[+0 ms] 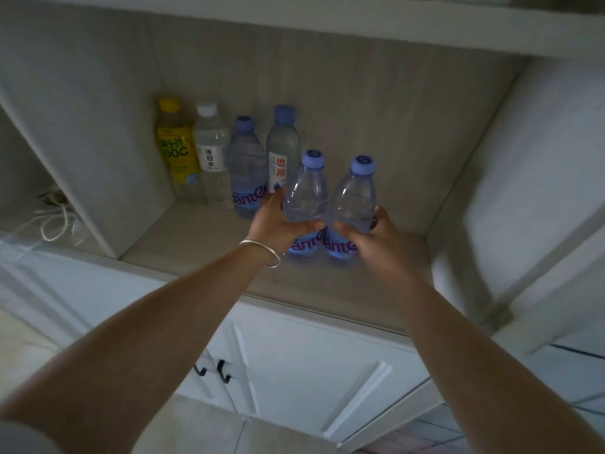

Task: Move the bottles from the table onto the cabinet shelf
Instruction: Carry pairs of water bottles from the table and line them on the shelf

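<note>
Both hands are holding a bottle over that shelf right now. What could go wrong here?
The two held bottles, one in the left hand and one in the right hand, are pressed side by side, so releasing one might nudge the other over. The left bottle is also close to the row at the back; pushing it further in could knock those bottles down like dominoes.

White cable in the left compartment, black door handles below, silver bangle
</note>
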